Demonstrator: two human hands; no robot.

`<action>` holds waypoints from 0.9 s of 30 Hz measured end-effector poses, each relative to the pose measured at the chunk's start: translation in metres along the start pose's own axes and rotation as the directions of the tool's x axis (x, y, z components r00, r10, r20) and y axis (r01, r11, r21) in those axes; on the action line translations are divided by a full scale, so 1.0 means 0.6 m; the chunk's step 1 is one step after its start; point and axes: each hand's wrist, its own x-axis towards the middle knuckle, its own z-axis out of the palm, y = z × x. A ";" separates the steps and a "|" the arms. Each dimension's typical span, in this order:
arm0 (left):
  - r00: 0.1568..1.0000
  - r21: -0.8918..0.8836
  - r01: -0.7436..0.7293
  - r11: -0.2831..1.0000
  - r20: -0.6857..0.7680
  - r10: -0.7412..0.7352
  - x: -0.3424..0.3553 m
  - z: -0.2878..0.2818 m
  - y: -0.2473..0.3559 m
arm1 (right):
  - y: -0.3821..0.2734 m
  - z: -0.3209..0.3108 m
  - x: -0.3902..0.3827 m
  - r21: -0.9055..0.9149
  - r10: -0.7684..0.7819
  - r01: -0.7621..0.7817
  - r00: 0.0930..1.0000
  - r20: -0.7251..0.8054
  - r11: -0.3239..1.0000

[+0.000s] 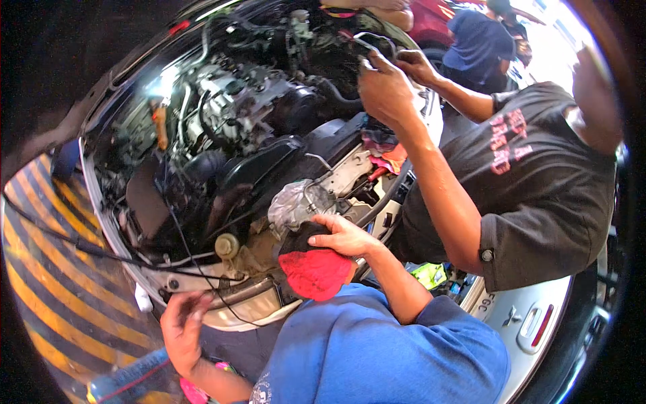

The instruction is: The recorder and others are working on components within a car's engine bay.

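My right hand (pixel 343 237) is closed on a red-and-black cloth (pixel 315 271) at the car's front edge, above the headlight (pixel 250 304). The cloth is bunched, and part of it is hidden under my fingers. Just beyond it lies a crumpled clear plastic bag (pixel 296 205). My left hand (pixel 183 324) is raised beside the headlight's left end, with dark smudges on its fingers. Motion smears the fingers, and I make out nothing between them. A thin black cable (pixel 176 225) hangs over the engine bay and passes close to this hand.
Beyond lies the open engine bay with its engine (pixel 235 94) and a round cap (pixel 227 246). A co-worker in a dark shirt (pixel 518 175) reaches in from the right, holding a pale tube or wire (pixel 373 42). Yellow-and-black stripes (pixel 60 249) mark the floor at left.
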 end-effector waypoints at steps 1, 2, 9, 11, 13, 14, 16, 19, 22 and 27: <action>0.998 0.063 -0.030 0.998 0.062 0.026 0.011 0.028 0.029 | -0.004 0.007 0.002 0.064 0.100 -0.102 0.995 0.030 0.993; 0.977 0.214 -0.136 0.967 0.193 0.094 0.032 0.056 0.053 | -0.008 0.009 -0.001 0.090 0.052 -0.057 0.997 0.053 0.994; 0.395 0.014 -0.842 0.540 0.698 0.597 0.094 0.302 0.234 | -0.009 0.037 -0.007 -0.173 0.182 -0.210 0.969 -0.164 0.962; 0.181 -0.138 -0.779 0.612 0.885 0.429 0.095 0.354 0.321 | -0.016 0.034 -0.022 0.073 0.086 -0.085 0.996 -0.008 0.994; 0.096 -0.201 -0.818 0.540 0.877 0.472 0.092 0.350 0.343 | -0.019 0.038 -0.026 0.054 0.134 -0.133 0.991 -0.020 0.990; 0.081 -0.213 -0.829 0.517 0.868 0.489 0.092 0.346 0.345 | -0.022 0.039 -0.028 0.029 0.146 -0.145 0.989 -0.016 0.989; 0.085 -0.207 -0.846 0.491 0.857 0.508 0.093 0.340 0.336 | -0.024 0.041 -0.031 -0.044 0.145 -0.148 0.988 -0.056 0.988; 0.094 -0.183 -0.866 0.465 0.854 0.512 0.084 0.338 0.321 | -0.023 0.046 -0.028 0.048 0.185 -0.183 0.982 -0.037 0.982; 0.088 -0.170 -0.880 0.444 0.860 0.504 0.079 0.335 0.313 | -0.024 0.048 -0.019 -0.035 0.141 -0.141 0.990 -0.007 0.989; 0.079 -0.135 -0.919 0.370 0.856 0.510 0.072 0.317 0.300 | -0.026 0.051 -0.010 -0.126 0.118 -0.114 0.993 0.019 0.985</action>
